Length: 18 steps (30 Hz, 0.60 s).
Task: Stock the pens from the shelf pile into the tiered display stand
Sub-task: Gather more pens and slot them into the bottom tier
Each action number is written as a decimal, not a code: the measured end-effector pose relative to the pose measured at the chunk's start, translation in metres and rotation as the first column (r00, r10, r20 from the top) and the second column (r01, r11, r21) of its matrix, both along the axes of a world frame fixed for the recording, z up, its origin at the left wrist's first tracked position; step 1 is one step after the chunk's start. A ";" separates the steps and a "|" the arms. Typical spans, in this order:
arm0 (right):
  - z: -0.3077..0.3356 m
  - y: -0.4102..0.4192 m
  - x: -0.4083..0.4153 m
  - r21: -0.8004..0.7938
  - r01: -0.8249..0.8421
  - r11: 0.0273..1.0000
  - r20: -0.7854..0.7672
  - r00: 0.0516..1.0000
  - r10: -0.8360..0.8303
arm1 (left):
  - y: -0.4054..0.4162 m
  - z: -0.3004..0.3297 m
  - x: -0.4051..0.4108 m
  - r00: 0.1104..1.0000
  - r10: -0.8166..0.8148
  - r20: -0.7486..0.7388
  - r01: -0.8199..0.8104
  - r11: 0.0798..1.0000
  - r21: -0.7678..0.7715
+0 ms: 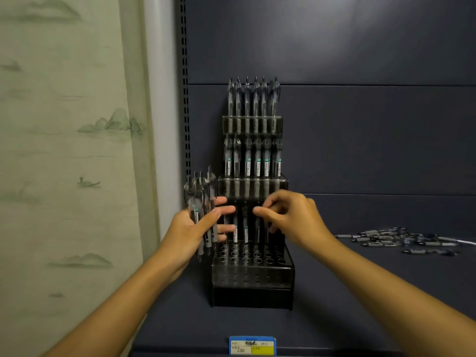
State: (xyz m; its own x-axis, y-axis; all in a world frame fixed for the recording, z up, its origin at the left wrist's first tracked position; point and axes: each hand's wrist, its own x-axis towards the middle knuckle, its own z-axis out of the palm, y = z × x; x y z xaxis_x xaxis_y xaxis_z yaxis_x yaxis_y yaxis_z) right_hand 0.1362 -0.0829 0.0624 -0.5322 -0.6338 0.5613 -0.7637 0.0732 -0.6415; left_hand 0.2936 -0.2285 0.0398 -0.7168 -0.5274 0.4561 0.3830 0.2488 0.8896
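Note:
A dark tiered display stand (253,292) sits on the shelf against the back panel. Its top two tiers are filled with upright clear pens (253,104). The lowest tier holds a back row of pens, and its front holes are bare. My left hand (192,233) grips a bundle of several clear pens (201,199) upright just left of the stand. My right hand (291,217) is at the lowest tier's back row, its fingertips pinching the top of a pen (257,233) standing there. A loose pile of pens (401,239) lies on the shelf to the right.
The dark shelf board (360,292) stretches right of the stand. A slotted upright (184,99) and a wall with painted wallpaper (64,150) close off the left. A blue and yellow price tag (252,346) hangs on the shelf's front edge.

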 end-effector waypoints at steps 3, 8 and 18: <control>0.025 -0.006 0.021 -0.081 -0.143 0.986 0.018 0.989 0.145 | 0.004 0.006 0.000 0.999 -0.039 0.009 0.039 0.999 -0.020; 0.050 -0.014 0.039 -0.076 -0.225 0.971 -0.006 0.974 0.226 | 0.016 0.017 -0.003 0.997 -0.082 0.001 0.082 0.995 -0.050; 0.042 -0.015 0.040 -0.087 -0.139 0.986 -0.054 0.989 0.135 | 0.021 0.003 -0.007 0.995 -0.104 -0.003 0.104 0.994 0.013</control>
